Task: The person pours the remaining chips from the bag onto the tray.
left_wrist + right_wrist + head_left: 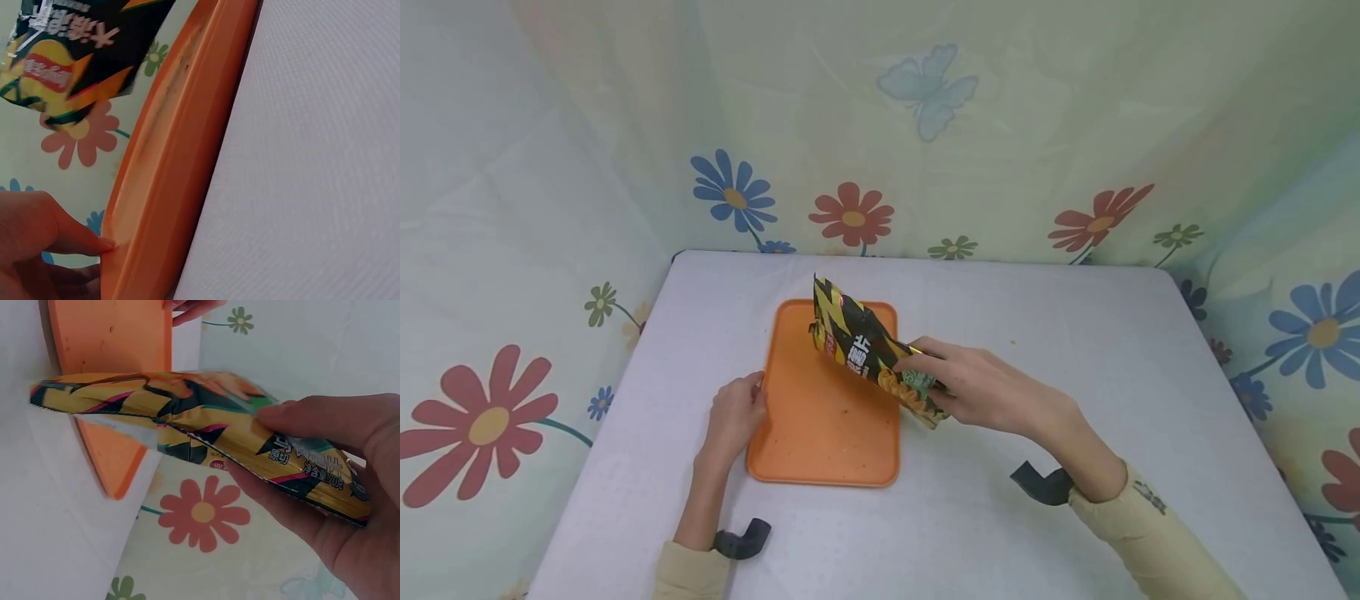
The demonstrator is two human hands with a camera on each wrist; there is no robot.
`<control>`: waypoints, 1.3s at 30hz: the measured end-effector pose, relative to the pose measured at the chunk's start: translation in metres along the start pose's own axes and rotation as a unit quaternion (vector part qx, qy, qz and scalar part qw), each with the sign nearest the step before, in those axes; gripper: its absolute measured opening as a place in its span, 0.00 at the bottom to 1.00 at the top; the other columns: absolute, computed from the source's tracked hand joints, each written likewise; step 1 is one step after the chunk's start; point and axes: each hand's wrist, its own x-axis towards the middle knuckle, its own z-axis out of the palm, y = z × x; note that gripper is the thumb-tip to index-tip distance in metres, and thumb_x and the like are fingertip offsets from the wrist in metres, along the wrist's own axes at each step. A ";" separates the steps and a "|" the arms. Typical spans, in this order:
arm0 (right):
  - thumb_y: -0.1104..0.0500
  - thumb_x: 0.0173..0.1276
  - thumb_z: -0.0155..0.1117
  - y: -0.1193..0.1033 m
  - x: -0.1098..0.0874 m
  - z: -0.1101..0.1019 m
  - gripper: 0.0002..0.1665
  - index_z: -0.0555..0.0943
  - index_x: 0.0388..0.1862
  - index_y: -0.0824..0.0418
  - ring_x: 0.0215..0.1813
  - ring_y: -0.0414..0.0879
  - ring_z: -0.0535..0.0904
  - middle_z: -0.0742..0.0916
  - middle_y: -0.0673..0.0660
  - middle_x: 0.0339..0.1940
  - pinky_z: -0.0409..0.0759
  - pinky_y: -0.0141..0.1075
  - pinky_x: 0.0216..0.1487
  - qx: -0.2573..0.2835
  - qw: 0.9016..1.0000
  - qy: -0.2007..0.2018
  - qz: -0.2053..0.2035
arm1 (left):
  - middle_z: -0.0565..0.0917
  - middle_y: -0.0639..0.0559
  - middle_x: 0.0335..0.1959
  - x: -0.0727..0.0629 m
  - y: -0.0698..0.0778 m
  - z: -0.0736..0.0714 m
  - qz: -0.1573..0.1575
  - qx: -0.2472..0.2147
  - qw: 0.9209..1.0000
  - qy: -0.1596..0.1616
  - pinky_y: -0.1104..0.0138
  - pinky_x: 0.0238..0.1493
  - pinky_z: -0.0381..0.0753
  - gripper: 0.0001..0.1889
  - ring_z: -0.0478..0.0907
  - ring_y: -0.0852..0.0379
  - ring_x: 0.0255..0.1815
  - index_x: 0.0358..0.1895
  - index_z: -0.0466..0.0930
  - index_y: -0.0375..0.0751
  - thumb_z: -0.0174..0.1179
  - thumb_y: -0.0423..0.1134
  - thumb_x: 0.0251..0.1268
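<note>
A chip bag [857, 337] in black, yellow and green hangs tilted over the right part of an orange tray [820, 446]. My right hand [981, 385] grips the bag's lower right end, with the thumb on one face and fingers on the other in the right wrist view. The bag [206, 415] looks flattened and creased there; its contents are hidden. At the tray's left edge, my left hand [735, 417] pinches the rim. In the left wrist view, a fingertip of that hand [44, 237] presses on the tray's rim [181, 169]. Small dark crumbs [845, 411] dot the tray floor.
A white cloth covers the table [1037, 333], whose far edge meets a flower-printed curtain [1000, 183]. A tiny yellowish crumb [1013, 342] lies on the cloth right of the bag. Dark curved pieces [1041, 483] stick out from both wrists.
</note>
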 end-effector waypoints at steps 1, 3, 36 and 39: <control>0.69 0.64 0.72 0.000 0.000 0.000 0.25 0.83 0.60 0.57 0.43 0.43 0.79 0.82 0.53 0.55 0.82 0.29 0.38 0.000 1.000 0.000 0.000 | 0.82 0.42 0.31 0.000 0.000 0.000 0.000 -0.001 1.000 0.001 0.70 0.22 0.71 0.21 0.73 0.57 0.22 0.65 0.76 0.23 0.56 0.27 0.71; 0.69 0.64 0.72 0.000 0.000 -0.001 0.26 0.83 0.61 0.57 0.44 0.44 0.80 0.82 0.53 0.55 0.84 0.31 0.39 -0.002 1.000 0.002 0.001 | 0.82 0.42 0.30 0.001 0.000 0.000 0.001 -0.001 1.000 0.001 0.70 0.21 0.71 0.21 0.72 0.57 0.22 0.65 0.76 0.23 0.56 0.27 0.71; 0.73 0.62 0.69 -0.001 -0.004 0.004 0.31 0.81 0.65 0.59 0.41 0.42 0.78 0.84 0.56 0.60 0.73 0.26 0.30 -0.040 0.997 0.051 -0.048 | 0.82 0.41 0.34 0.003 -0.001 0.001 -0.006 0.008 1.000 -0.006 0.68 0.25 0.74 0.22 0.74 0.55 0.25 0.66 0.74 0.24 0.56 0.28 0.72; 0.73 0.62 0.69 0.000 -0.004 0.006 0.31 0.82 0.65 0.58 0.41 0.42 0.78 0.84 0.56 0.61 0.72 0.26 0.30 -0.037 0.997 0.046 -0.046 | 0.82 0.42 0.33 0.003 -0.001 0.001 -0.008 0.007 1.000 -0.008 0.68 0.24 0.74 0.22 0.74 0.56 0.25 0.66 0.74 0.23 0.56 0.27 0.72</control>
